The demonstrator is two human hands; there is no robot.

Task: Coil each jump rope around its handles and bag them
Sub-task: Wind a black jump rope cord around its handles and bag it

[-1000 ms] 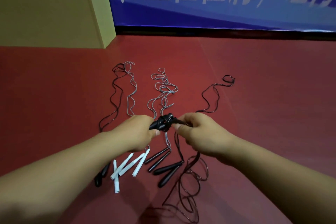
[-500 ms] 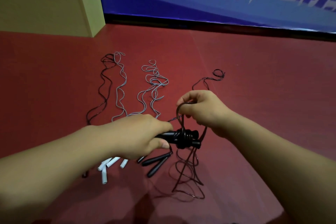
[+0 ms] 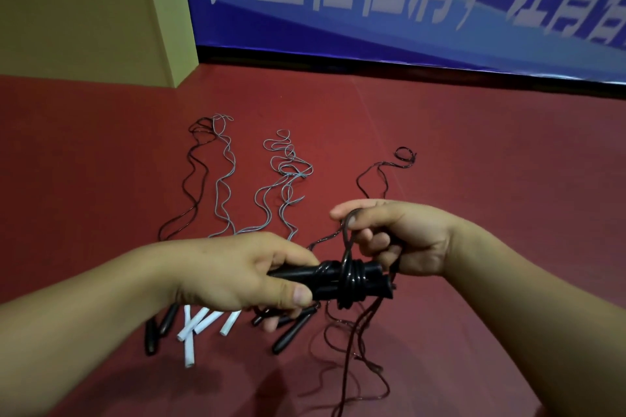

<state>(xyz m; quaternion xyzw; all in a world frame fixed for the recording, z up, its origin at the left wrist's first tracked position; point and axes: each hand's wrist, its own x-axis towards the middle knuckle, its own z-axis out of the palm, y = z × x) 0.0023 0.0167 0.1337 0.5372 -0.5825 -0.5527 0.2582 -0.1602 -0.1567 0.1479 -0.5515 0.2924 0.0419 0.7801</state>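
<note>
Across the lower two thirds of the frame, a red floor. Along the top right, a blue banner with blurred white lettering; at upper left, a tan block standing on the floor.

Entering from lower left, the left hand, fingers and thumb wrapped round the pair of black handles held side by side at frame centre, pointing right. From lower right, the right hand, fingers curled, pinching a loop of the black cord just above the handles. Several turns of that cord already wound tight round the handles; the loose rest hanging down to the floor at lower centre.

Behind the hands, spread on the floor: wavy grey cords and thin dark cords running toward the banner. Under the left wrist, white handles lying crossed, with more black handles to either side.
</note>
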